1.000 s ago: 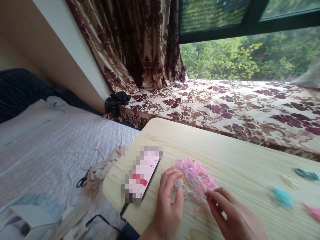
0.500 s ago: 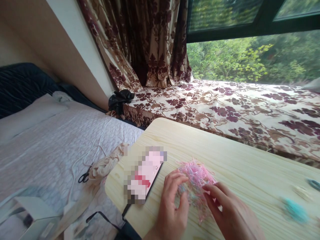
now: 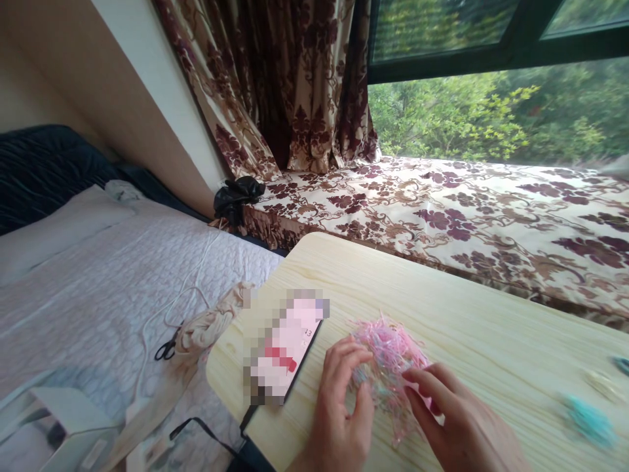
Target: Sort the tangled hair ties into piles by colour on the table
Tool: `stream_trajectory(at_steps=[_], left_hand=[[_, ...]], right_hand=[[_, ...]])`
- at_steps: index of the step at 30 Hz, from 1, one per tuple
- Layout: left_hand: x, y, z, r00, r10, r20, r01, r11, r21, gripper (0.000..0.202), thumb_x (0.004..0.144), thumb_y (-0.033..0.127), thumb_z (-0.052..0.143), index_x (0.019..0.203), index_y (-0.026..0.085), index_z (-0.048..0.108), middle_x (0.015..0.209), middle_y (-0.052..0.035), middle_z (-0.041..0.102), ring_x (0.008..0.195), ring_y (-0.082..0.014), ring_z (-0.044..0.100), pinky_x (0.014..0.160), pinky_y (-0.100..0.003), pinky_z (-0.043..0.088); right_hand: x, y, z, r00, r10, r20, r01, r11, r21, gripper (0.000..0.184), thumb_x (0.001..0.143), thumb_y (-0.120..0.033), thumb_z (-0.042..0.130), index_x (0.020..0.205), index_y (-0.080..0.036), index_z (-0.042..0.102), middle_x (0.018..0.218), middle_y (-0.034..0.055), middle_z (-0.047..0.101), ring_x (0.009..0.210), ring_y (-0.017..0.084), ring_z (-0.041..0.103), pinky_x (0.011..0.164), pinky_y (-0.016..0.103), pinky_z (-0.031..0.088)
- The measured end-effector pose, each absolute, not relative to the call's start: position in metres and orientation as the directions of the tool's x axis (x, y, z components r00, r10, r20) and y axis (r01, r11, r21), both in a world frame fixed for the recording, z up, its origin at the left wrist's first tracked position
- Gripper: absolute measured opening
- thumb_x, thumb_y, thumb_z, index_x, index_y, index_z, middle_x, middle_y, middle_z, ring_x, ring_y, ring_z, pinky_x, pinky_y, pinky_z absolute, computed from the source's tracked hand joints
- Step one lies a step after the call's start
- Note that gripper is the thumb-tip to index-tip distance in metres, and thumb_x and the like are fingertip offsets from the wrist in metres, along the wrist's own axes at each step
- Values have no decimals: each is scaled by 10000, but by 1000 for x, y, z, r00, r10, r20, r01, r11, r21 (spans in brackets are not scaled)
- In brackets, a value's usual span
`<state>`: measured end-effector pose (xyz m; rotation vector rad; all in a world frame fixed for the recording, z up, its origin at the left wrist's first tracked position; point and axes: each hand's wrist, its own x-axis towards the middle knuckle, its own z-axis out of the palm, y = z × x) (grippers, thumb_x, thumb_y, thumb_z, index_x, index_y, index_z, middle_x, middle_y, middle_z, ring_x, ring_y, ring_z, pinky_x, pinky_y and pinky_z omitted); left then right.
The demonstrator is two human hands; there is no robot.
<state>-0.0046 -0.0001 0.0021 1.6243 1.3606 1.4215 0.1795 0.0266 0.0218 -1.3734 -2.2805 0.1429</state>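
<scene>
A loose pile of shiny shredded strands (image 3: 388,341), mostly pink with some pale iridescent ones, lies on the light wooden tabletop (image 3: 354,269). My left hand (image 3: 344,400) curves against the pile's left side, its fingers bent and the thumb apart from them. At the right side, my right hand (image 3: 457,413) pinches thumb and fingertips together on pink strands; a bit of pink shows between the fingers. How many strands it holds is hidden.
Left of the pile lies a phone (image 3: 289,347) with a pink, partly blurred screen. A turquoise bundle (image 3: 590,419) sits at the right. Beyond the table's left edge, the bed (image 3: 122,262) carries scissors (image 3: 167,347), cables and cloth. A floral-covered window seat (image 3: 442,196) runs behind.
My right hand has shifted slightly to the right, with pink showing between its fingers. The left hand has barely moved. The digits on the phone screen have changed.
</scene>
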Motion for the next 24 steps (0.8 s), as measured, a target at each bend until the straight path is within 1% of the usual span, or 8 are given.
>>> stream_trajectory(at_steps=[5,9,14,20,24], left_hand=[[-4,-1,0,-84,934,348,316,-306,898,458,900,36,432,1256,308,530,1278,-20,584,1277,-159,503,1137,-324,404],[-4,-1,0,-89,933,348,322,-304,897,447,899,40,446,1245,306,541,1282,-22,588,1285,-164,501,1138,-327,405],[-5,-1,1,-92,939,332,314,-289,904,441,902,46,445,1244,307,541,1276,-29,592,1267,-171,519,1121,-343,428],[-6,-2,3,-91,941,325,312,-283,907,416,903,52,454,1230,287,559,1273,-43,599,1274,-183,523,1123,-362,431],[-6,-2,5,-84,948,308,309,-269,912,395,911,67,460,1221,286,569,1279,-42,600,1289,-188,518,1137,-381,417]], right_hand=[[179,27,21,-402,856,325,816,496,-296,231,1018,-357,431,996,-278,647,850,-9,669,578,112,673,442,193,478],[178,29,20,-407,855,320,821,497,-283,259,1022,-356,416,1016,-272,661,857,6,675,600,124,684,460,203,485],[175,29,23,-424,850,313,821,507,-263,267,1020,-365,415,951,-278,658,832,-3,659,571,121,670,446,206,467],[168,29,32,-411,845,343,830,502,-243,399,1038,-351,315,835,-249,644,745,2,636,535,127,653,419,214,442],[164,28,34,-398,855,332,838,486,-249,403,1025,-335,328,802,-243,651,712,2,621,508,135,632,407,231,414]])
